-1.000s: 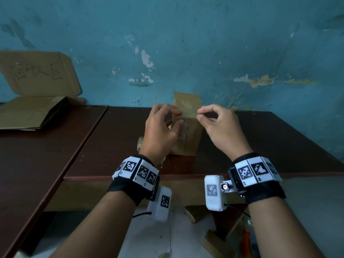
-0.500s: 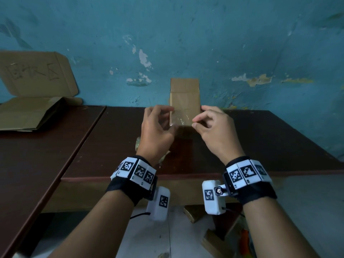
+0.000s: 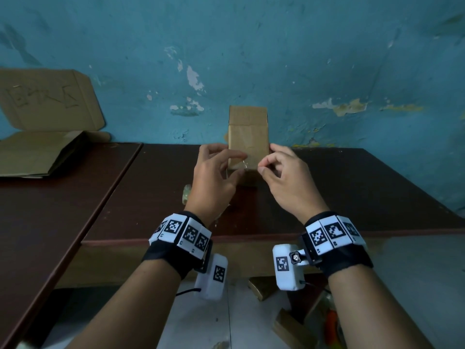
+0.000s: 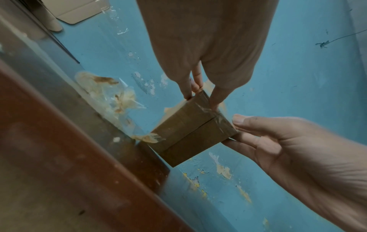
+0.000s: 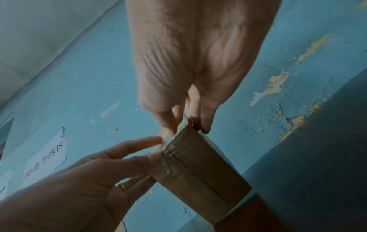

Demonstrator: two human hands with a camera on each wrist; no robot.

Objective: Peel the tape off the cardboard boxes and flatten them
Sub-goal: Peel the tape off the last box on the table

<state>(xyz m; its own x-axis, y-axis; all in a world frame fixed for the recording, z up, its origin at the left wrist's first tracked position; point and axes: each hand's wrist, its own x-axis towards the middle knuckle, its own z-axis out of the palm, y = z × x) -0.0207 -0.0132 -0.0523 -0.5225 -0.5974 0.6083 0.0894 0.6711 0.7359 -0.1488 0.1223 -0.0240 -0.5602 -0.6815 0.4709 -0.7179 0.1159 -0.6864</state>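
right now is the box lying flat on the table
No, both hands, left hand and right hand, hold the box up off the table, in front of the wall.

Small brown cardboard box (image 3: 247,144), upright, held above the dark table; clear tape (image 5: 168,150) (wrinkled) across its closed flap seam.

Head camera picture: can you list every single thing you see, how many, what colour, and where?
Box: one, brown, held up over the table between both hands.
Tape: clear strip, across the box's end seam.
Tape wad: one, clear, on the table behind the left hand.
Table: two, dark brown, side by side.
Flat cardboard: a pile, brown, far left, against the wall.
Wall: blue, peeling.
Left hand: pinches the box.
Right hand: pinches the box.
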